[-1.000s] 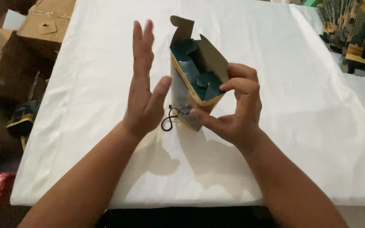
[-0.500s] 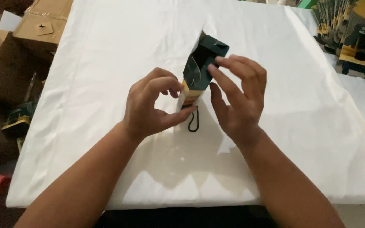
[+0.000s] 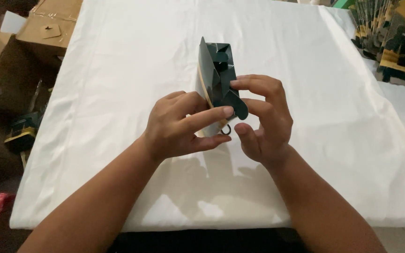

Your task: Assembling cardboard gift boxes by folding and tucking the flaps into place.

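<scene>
Both hands are closed on a small dark green paper gift bag (image 3: 217, 70), held up just above the middle of the white-covered table (image 3: 118, 61). The left hand (image 3: 181, 124) grips it from the side, thumb stretched across the near edge and fingers curled behind the tan outer face. The right hand (image 3: 263, 117) pinches the other side, its fingertips (image 3: 234, 84) pressing a folded green flap inward.

A second ago the bag gaped wide open at the top, held by the right hand alone while the left hovered flat beside it. Now it has been pressed nearly flat, the sides squeezed together and the flaps tucking in, so the folding looks well advanced and what remains is settling the last flap.

The flattened bag stands on edge, its long axis running away from the person toward the far side of the table, with the pointed flap end farthest off. A thin black cord loop (image 3: 226, 130) hangs from the near end between the thumbs.

Brown cardboard boxes (image 3: 48, 28) sit off the left edge, and a stack of printed flat bags (image 3: 394, 42) lies far right.
</scene>
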